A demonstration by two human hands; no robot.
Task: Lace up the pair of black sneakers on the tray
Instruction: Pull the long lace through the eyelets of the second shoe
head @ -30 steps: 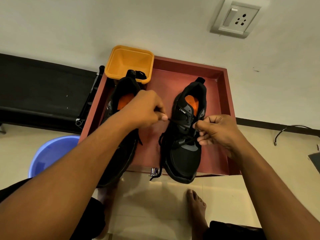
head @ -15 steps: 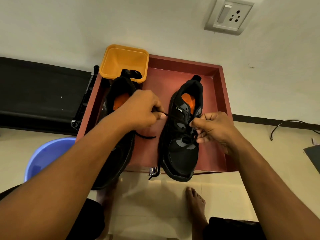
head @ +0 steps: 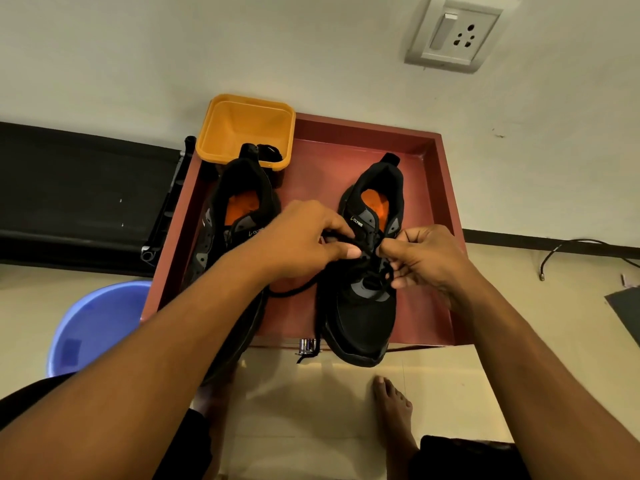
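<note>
A blue bucket [head: 97, 327] sits on the floor, left of the tray [head: 446, 188]. My left arm comes up from the low left corner. It crosses over the left sneaker [head: 239, 199], which lies in the left half of the tray. An orange tub [head: 242, 129] sits on the tray's far left corner, touching that shoe's heel.

My left hand [head: 304, 240] is over the middle of the tray. Its fingers are curled, and the thumb and a finger pinch the black lace [head: 294, 289] at the left side of the right sneaker [head: 363, 320]. A loop of lace lies on the red floor between the two shoes. That shoe lies in the right half of the tray, and its toe sticks out over the near edge.

My right hand [head: 426, 261] is curled too and pinches the lace on the shoe's right side. It is near the tray's right wall. Bare red floor shows between the shoes and behind the right shoe's heel.
</note>
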